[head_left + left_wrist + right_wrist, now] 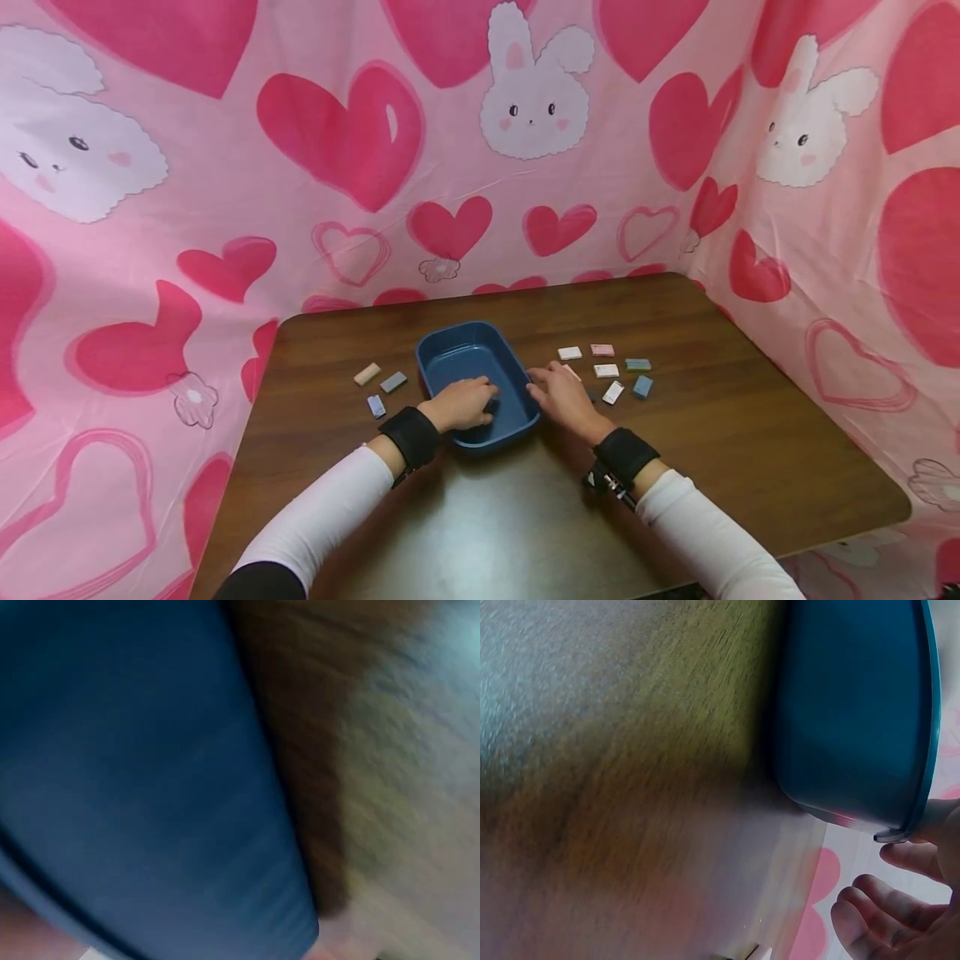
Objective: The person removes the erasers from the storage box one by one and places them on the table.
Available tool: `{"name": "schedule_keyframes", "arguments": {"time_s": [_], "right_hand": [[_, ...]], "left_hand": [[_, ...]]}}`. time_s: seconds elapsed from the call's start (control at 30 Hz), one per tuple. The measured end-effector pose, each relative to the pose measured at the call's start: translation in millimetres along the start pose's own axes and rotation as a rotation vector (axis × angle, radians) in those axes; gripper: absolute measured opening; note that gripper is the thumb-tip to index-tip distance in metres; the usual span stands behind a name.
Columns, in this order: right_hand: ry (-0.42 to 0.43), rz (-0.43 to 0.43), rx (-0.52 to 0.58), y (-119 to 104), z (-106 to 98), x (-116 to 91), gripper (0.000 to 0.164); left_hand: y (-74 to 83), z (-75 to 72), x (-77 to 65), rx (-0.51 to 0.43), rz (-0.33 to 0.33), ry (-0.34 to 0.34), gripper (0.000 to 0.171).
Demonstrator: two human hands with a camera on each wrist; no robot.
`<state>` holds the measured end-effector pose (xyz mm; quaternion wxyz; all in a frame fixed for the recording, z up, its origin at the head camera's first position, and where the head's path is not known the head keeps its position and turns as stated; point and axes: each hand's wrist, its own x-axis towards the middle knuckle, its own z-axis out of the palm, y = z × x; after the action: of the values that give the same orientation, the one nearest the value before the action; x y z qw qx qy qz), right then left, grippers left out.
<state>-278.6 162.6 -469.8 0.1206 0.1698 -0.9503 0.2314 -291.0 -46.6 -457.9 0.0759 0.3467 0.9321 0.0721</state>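
Observation:
A blue plastic basin [480, 358] stands on the wooden table in the head view. My left hand [461, 403] reaches over its near left side and pinches a small dark block [492, 405] between thumb and fingers, low inside the basin. At the right rim, my right hand [562, 396] grips the edge, its thumb over the lip and the other fingers loosely bent outside, as the right wrist view shows. Basin wall [150, 780] fills most of the left wrist view. Beside and partly under my right hand lie a pinkish block [573, 372] and a dark one [592, 398].
Right of the basin lie several small blocks: white [606, 371], pink [602, 350], green-blue [638, 364] and blue [642, 387]. Left of it are a beige block [367, 374], a grey one [393, 382] and a light blue one [377, 407]. Pink heart-patterned cloth [465, 183] encloses the table [720, 442].

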Motion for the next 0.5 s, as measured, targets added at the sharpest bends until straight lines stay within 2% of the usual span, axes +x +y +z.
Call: {"name": "schedule_keyframes", "arguments": {"time_s": [0.17, 0.3, 0.5], "right_hand": [[0.000, -0.029, 0.003, -2, 4, -2, 0.027], [-0.011, -0.042, 0.005, -3, 6, -2, 0.028], [-0.024, 0.020, 0.029, -2, -2, 2, 0.030]], "left_hand": [[0.5, 13.4, -1.3, 0.035, 0.027, 0.052, 0.030], [-1.2, 20.6, -0.6, 0.023, 0.023, 0.088, 0.020], [-3.8, 15.4, 7.0, -0.006, 0.015, 0.122, 0.019]]}}
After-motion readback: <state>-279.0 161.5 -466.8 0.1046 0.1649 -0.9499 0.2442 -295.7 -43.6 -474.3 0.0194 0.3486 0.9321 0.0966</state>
